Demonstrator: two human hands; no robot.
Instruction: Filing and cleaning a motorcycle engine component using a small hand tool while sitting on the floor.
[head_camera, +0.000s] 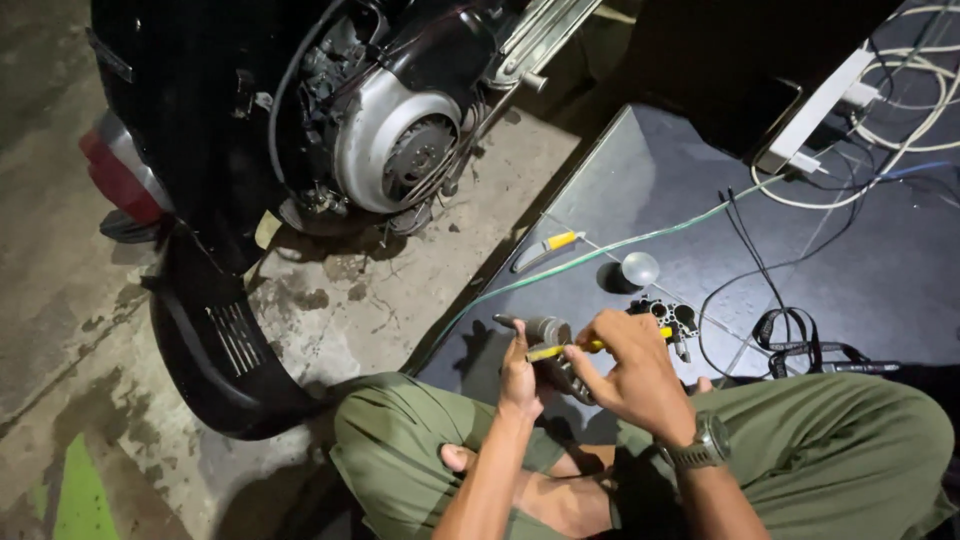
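I sit cross-legged at the edge of the dark mat (650, 170), my left hand (518, 375) clenched around a small metal part (560, 372) held just above my knees, my right hand (630, 372) pinching a yellow-handled screwdriver (560, 349) whose tip meets that part. The work looks mid-way (my judgement only): the scooter (300, 130) stands with its engine (395, 145) exposed, and a dark cast piece (668, 315), a bulb (640, 267) and a second screwdriver (545, 248) lie loose on the mat, nothing refitted.
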